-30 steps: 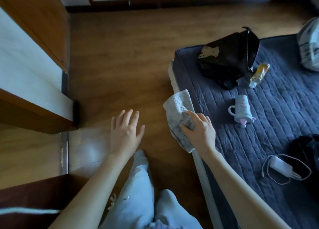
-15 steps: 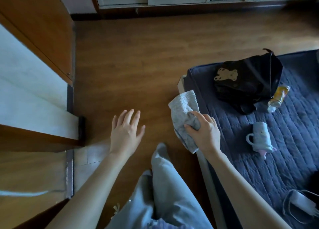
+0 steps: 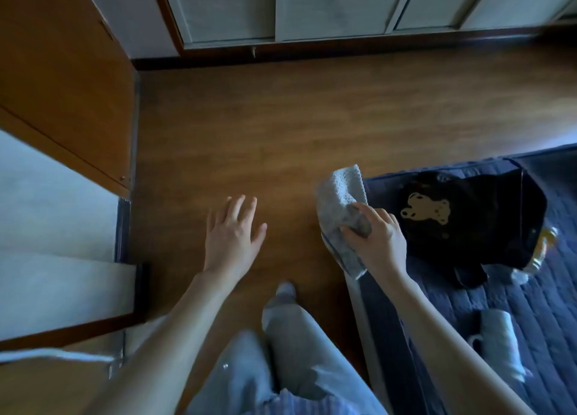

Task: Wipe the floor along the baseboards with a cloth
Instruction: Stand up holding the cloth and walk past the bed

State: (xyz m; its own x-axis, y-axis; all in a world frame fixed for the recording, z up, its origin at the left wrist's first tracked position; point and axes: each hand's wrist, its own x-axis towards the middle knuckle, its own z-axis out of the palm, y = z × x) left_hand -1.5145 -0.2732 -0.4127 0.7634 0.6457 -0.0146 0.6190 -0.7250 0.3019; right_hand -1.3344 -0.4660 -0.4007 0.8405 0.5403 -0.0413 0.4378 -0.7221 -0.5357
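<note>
view tipped up since a second ago: the dark baseboard (image 3: 343, 50) under the pale cabinet doors (image 3: 327, 5) came into frame, mat (image 3: 530, 305) and black bag (image 3: 468, 221) slid lower right. right hand (image 3: 377, 242) kept its fingers pinched on the grey cloth (image 3: 338, 208), held off the floor (image 3: 265, 127) at the mat's near corner. left hand (image 3: 232, 236) stayed flat, fingers released, left of the mat. likely heading to the baseboard; wiping there not begun.

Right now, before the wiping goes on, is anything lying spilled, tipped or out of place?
Nothing is spilled on the floor. On the dark quilted mat, a pale handled cup lies on its side and a yellow bottle lies half hidden by the black bear-print bag. The right hand grips the cloth.
</note>
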